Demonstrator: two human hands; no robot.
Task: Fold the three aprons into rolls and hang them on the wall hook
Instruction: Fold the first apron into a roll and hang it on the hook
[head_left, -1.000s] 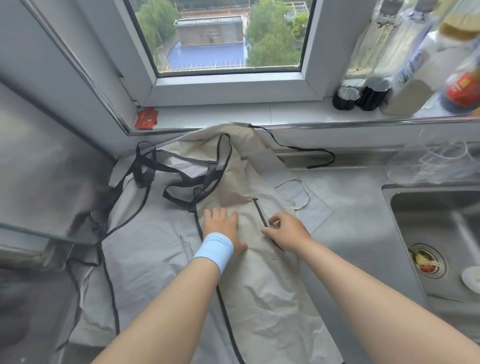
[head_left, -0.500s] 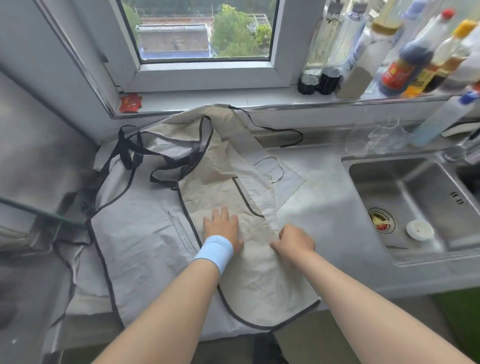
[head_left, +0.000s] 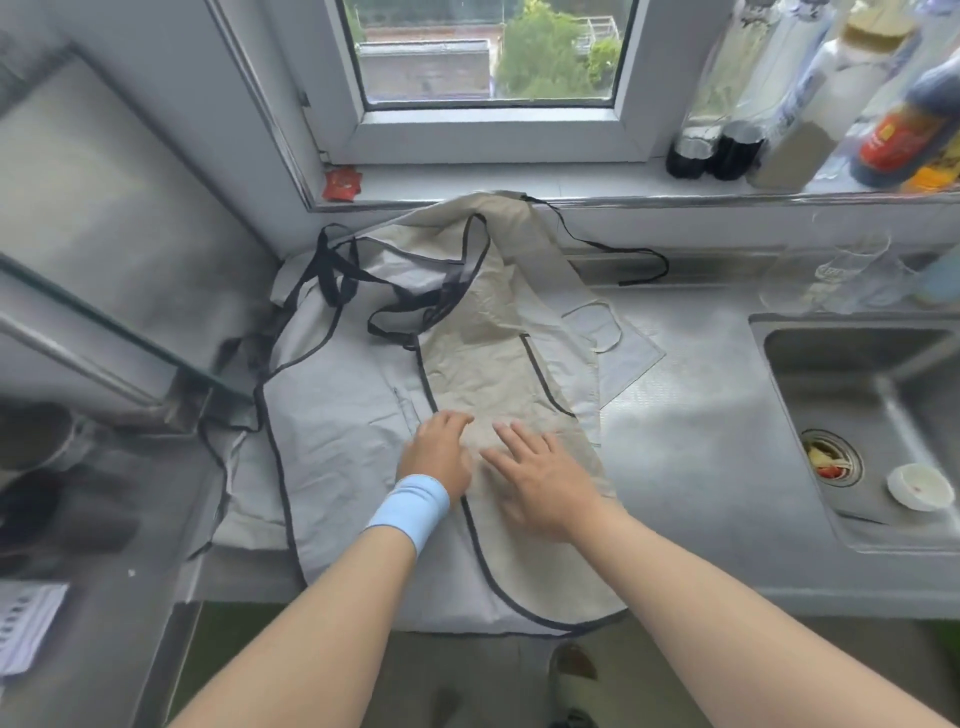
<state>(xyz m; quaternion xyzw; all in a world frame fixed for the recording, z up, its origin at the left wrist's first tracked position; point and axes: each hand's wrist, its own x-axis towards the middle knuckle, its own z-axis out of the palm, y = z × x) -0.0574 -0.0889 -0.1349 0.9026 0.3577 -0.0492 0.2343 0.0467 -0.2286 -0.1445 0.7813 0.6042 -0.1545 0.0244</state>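
Note:
A beige apron (head_left: 498, 374) with dark trim lies folded lengthwise on top of a light grey apron (head_left: 337, 415) on the steel counter. A third, pale grey piece (head_left: 623, 353) with a thin strap shows under them at the right. My left hand (head_left: 439, 454), with a blue wristband, lies flat on the beige apron by its dark edge. My right hand (head_left: 540, 475) presses flat on the beige cloth just to the right, fingers spread. Black straps (head_left: 395, 306) lie tangled near the top. No wall hook is in view.
A sink (head_left: 857, 431) with a small white dish (head_left: 919, 486) sits to the right. Bottles (head_left: 810, 130) line the windowsill. A red packet (head_left: 340, 183) lies on the sill's left end. The counter's front edge (head_left: 753, 592) is close below the apron hems.
My right hand has let go of the beige apron's folded edge, opened flat and slid left toward my left hand. The left hand stays put. The view has tilted down.

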